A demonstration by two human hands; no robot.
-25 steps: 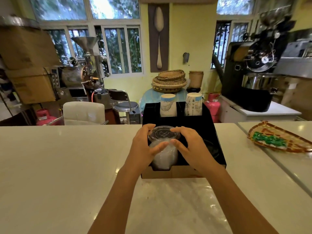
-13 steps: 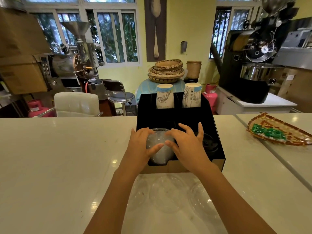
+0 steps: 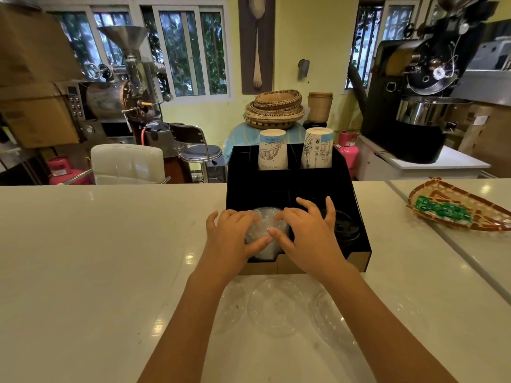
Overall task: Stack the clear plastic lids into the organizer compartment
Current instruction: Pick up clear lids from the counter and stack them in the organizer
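A stack of clear plastic lids [image 3: 266, 230] sits in the front left compartment of the black organizer [image 3: 290, 186] on the white counter. My left hand [image 3: 231, 236] cups the stack from the left and my right hand [image 3: 307, 233] presses on it from the right, fingers spread. Three loose clear lids lie flat on the counter in front of the organizer, one in the middle [image 3: 276, 306], one at the left [image 3: 231, 305] and one at the right [image 3: 331, 313], partly hidden by my forearms.
Black lids [image 3: 345, 228] fill the front right compartment. Two paper cup stacks [image 3: 272, 153] [image 3: 318, 147] stand in the back compartments. A woven tray with green packets [image 3: 456, 210] lies on the counter at the right. Chairs and coffee roasters stand beyond the counter.
The lid stack has gone down into the compartment with both hands pressing on it. The camera tilted down, bringing the loose lids on the counter into view.
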